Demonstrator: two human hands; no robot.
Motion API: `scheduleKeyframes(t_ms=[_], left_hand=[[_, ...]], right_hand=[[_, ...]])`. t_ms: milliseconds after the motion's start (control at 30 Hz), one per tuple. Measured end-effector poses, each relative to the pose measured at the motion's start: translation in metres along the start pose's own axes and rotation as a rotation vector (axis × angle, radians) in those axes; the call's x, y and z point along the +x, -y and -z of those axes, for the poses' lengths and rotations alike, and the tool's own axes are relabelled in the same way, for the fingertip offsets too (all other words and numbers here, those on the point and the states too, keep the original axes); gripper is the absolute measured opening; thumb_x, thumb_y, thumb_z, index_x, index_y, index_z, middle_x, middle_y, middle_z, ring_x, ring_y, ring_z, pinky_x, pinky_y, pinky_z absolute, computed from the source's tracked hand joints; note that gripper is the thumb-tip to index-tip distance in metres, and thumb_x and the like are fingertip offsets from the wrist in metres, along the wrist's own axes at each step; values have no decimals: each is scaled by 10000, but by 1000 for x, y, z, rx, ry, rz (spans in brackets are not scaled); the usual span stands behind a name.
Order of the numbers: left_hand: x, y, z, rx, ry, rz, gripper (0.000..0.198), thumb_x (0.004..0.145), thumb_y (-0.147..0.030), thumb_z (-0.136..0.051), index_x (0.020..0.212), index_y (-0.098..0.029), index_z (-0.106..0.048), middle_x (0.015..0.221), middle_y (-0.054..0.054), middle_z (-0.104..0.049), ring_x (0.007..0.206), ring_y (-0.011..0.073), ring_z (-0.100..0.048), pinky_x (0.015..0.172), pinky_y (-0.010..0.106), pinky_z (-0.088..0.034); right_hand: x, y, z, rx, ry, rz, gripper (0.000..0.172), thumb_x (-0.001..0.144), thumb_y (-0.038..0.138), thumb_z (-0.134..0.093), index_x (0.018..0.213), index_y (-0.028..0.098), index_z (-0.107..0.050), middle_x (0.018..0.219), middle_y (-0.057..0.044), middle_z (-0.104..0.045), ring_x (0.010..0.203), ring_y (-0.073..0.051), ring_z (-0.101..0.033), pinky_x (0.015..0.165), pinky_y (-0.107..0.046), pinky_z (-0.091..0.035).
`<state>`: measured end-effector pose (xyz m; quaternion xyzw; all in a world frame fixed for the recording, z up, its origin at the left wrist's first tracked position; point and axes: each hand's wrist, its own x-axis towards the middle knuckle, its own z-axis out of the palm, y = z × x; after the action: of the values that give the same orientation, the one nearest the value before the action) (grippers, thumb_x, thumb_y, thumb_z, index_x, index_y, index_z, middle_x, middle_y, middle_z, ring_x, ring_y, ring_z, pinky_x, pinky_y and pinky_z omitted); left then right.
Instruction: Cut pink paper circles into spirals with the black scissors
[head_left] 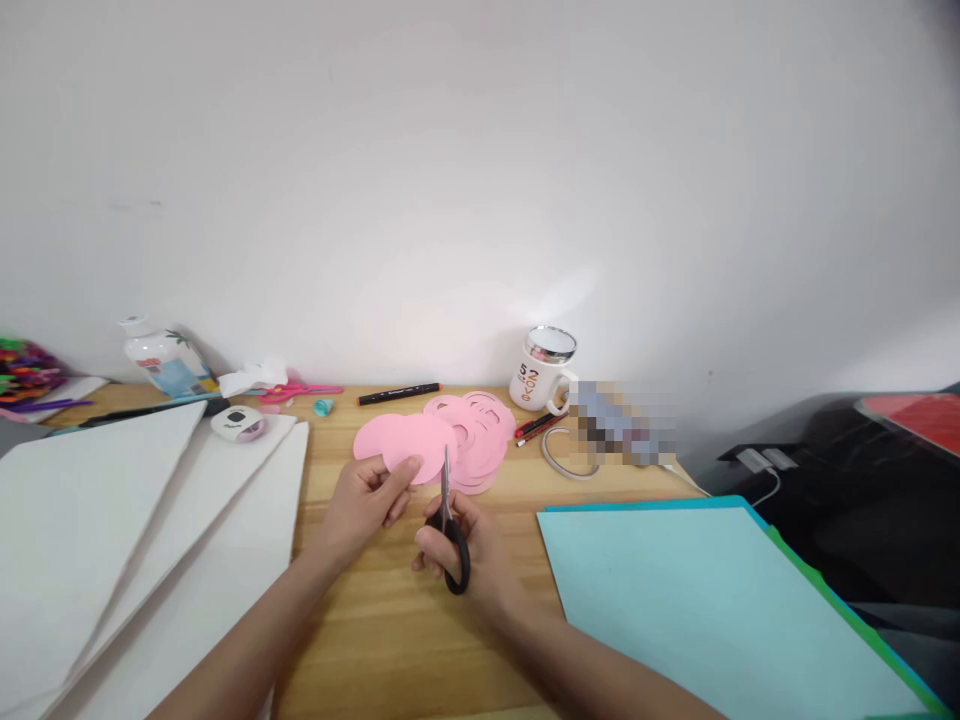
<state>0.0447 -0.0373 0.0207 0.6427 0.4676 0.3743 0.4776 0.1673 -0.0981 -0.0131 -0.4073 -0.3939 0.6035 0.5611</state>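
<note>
Near the middle of the wooden table (375, 640), my left hand (375, 497) pinches a rounded pink paper piece (412, 440) at its lower edge, thumb on top. My right hand (457, 545) holds black-handled scissors (448, 510), their blades pointing up and away from me at the right side of the pink piece. Whether the blades are parted is hard to tell. Behind and to the right lies a pile of pink paper cutouts (480, 440), several overlapping. Part of the pile is hidden by the held piece.
White sheets (97, 520) cover the left side, light blue sheets (675, 580) the right. Along the back are a bottle (169, 358), pink scissors (300, 389), a black marker (399, 394), a white mug (536, 375) and a ring-shaped band (555, 460).
</note>
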Motion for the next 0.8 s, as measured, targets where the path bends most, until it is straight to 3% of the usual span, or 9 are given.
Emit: scheduleKeyframes(t_ms=[167, 333, 533, 800], left_hand=[[-1, -4, -3, 38, 68, 1, 521, 781, -469, -450, 370, -161, -364, 329, -56, -342, 333, 44, -280, 370, 190, -224], [-2, -3, -3, 88, 46, 34, 496, 729, -456, -527, 366, -163, -358, 334, -59, -336, 347, 49, -288, 374, 191, -231], [-3, -3, -3, 36, 99, 53, 454, 698, -449, -556, 393, -168, -373, 337, -64, -337, 341, 50, -279, 351, 191, -206], [-5, -8, -4, 33, 71, 34, 455, 687, -442, -562, 377, -168, -372, 328, -65, -338, 333, 48, -280, 343, 184, -213]], right_hand=[[0, -7, -2, 27, 23, -2, 322, 613, 351, -702, 750, 189, -460, 461, 93, -474, 389, -80, -457, 434, -211, -397], [0, -4, -4, 1, 34, -18, 318, 617, 354, -692, 753, 187, -458, 459, 90, -461, 407, -89, -454, 439, -214, -381], [2, 6, -1, -2, 35, 76, 363, 571, 351, -742, 764, 185, -483, 595, 55, -472, 512, -82, -382, 448, -186, -291], [3, 5, 0, -18, 37, 65, 379, 573, 406, -728, 772, 193, -485, 577, 55, -451, 502, -91, -360, 454, -203, -265]])
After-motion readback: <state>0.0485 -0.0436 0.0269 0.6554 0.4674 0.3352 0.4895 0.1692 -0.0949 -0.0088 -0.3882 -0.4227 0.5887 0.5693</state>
